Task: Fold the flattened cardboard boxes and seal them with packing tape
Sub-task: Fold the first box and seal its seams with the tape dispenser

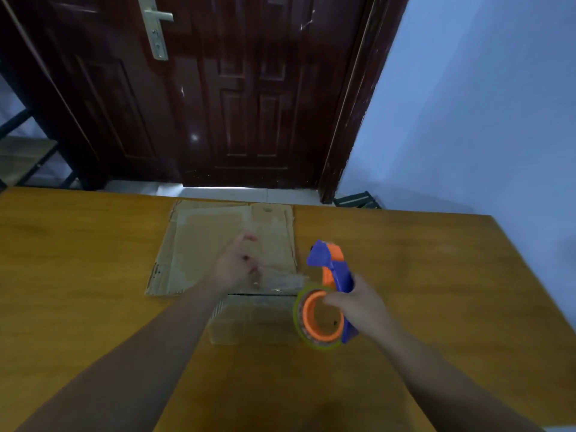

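Pulling tape is easier if the dispenser [327,294], gripped in the right hand [358,302], is kept low over the cardboard [218,241] mid-table; left hand [237,263] blurred, fingers unclear.

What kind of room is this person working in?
Probably an ordinary room in a home or small workshop, not a factory: a dark wooden door with a metal handle, plain pale walls, and a wooden table used as a packing bench.
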